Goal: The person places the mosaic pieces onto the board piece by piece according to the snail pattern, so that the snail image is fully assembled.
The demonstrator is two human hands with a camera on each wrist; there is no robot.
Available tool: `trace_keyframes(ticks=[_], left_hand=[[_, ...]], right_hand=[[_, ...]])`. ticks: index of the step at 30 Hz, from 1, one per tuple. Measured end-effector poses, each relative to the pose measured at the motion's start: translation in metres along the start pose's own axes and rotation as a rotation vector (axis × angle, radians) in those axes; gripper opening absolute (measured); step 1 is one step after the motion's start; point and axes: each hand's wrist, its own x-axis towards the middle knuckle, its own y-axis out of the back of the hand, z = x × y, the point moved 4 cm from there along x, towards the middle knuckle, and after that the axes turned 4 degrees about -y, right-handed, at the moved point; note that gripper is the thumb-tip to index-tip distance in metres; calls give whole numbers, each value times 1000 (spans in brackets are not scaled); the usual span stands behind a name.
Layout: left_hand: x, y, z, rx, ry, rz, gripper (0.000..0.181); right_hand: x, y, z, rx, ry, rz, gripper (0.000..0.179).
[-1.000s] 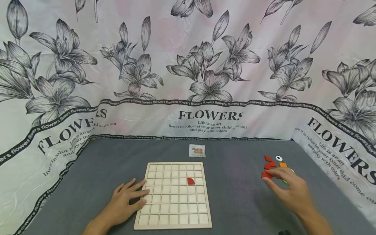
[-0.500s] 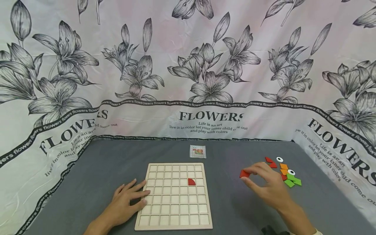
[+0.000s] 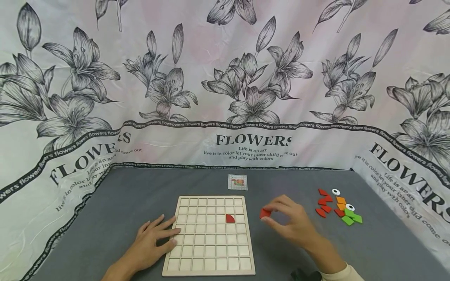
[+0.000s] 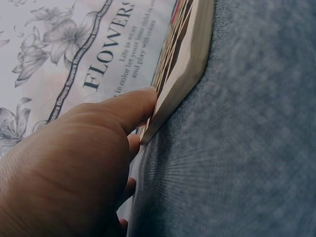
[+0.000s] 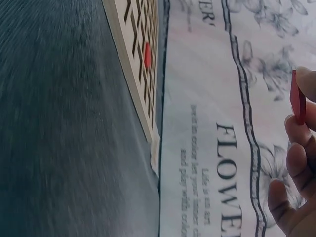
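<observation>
A pale wooden grid board (image 3: pixel 210 236) lies on the grey table in the head view. One red quarter-round tile (image 3: pixel 230 218) sits in a cell toward its upper right. My left hand (image 3: pixel 152 242) rests with spread, straight fingers along the board's left edge; in the left wrist view the thumb (image 4: pixel 133 106) touches the board's rim. To the right of the board, my right hand (image 3: pixel 290 219) pinches a red tile (image 3: pixel 265 213) between thumb and fingertips. The right wrist view shows this held tile (image 5: pixel 297 98) edge-on, raised off the table.
A small picture card (image 3: pixel 237 182) with a coloured figure on a grid lies behind the board. Several loose red pieces (image 3: pixel 322 201), orange squares (image 3: pixel 340 203), green pieces (image 3: pixel 348 220) and white discs with black dots (image 3: pixel 336 192) lie at the right. A flower-printed curtain (image 3: pixel 246 144) borders the table.
My right hand has picked a red tile from the loose pieces and carried it left toward the board. The left hand stays at the board's edge.
</observation>
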Motion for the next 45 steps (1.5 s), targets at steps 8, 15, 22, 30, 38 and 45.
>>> trace_keyframes(ticks=[8, 15, 22, 30, 38, 45], left_hand=[[1, -3, -2, -1, -10, 2, 39], [0, -5, 0, -20, -10, -9, 40], [-1, -3, -2, -17, -5, -16, 40], [-1, -1, -1, -7, -3, -9, 40], [-1, 0, 0, -14, 1, -11, 39], [1, 2, 2, -12, -7, 2, 39]], right_hand=[[6, -33, 1, 68, -9, -82, 20], [3, -58, 3, 93, -33, -146, 20], [-3, -76, 11, 84, -40, -209, 19], [-7, -93, 18, 44, -8, -264, 16], [-9, -95, 24, -19, -86, -297, 16], [-8, -94, 24, -40, -73, -288, 15]])
